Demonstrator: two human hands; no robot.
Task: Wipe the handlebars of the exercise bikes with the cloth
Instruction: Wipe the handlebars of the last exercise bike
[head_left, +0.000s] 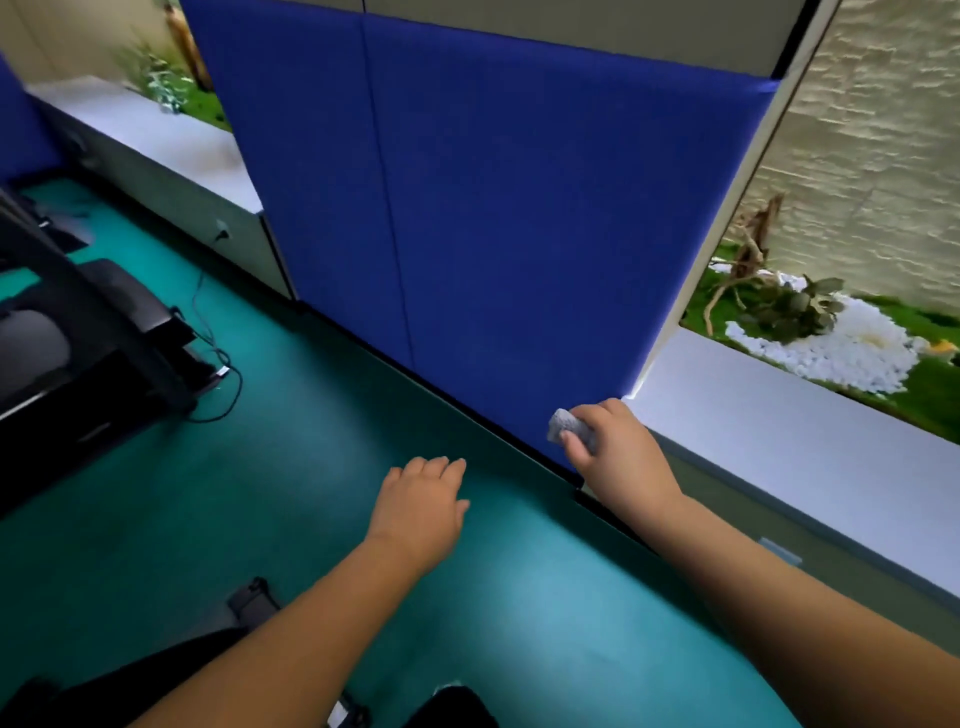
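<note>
At the moment of inspection the right hand (613, 447) held a small grey cloth (569, 427), bunched between the thumb and the curled fingers, with only a short wad of it protruding beyond the knuckles. The grip appeared to be a carrying hold, keeping the cloth compact and ready for use, not spread for wiping. The visible part of the cloth ran with its long axis slanting from the thumb up toward the blue padded wall panel (519, 208), its free end pointing up and to the left of the hand; it could not be determined whether that end touched the panel. The left hand (421, 504) was relaxed and empty, palm down, fingers loosely extended, held over the green floor (311, 467) to the left of and below the right hand, probably for balance in transit. No handlebar lay under either hand. The only equipment in view was a dark machine (93, 338) well to the left of the left hand, with a cable trailing beside it; its type and any handlebars were not discernible. A pale ledge (779, 431) ran just right of the right hand. In this inspector's judgement no wiping was under way and the cloth had yet to be brought to a bike.
</note>
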